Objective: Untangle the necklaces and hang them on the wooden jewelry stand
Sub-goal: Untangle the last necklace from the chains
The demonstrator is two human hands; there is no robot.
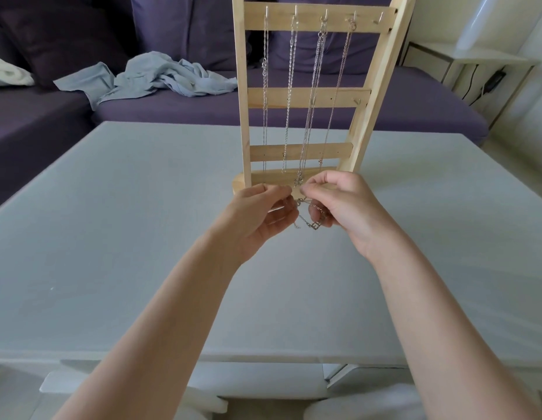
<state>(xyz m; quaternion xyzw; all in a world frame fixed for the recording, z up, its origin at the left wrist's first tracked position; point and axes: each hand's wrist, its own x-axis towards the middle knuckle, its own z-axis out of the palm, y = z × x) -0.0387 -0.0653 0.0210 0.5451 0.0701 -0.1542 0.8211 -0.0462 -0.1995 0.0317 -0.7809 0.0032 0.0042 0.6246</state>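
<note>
Together, both hands (257, 215) (342, 204) pinch a fine metal chain (309, 221).

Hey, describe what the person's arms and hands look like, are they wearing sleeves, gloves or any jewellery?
Both forearms are bare right down to the bottom of the picture, with no sleeve in sight. The left hand and right hand wear no gloves. No rings, bracelets or watch can be seen on the fingers or wrists. Fingernails are mostly hidden from this view.

Pale bare-wood stand (309, 97), shiny metal chains (289, 86), matt table (112, 237).
</note>
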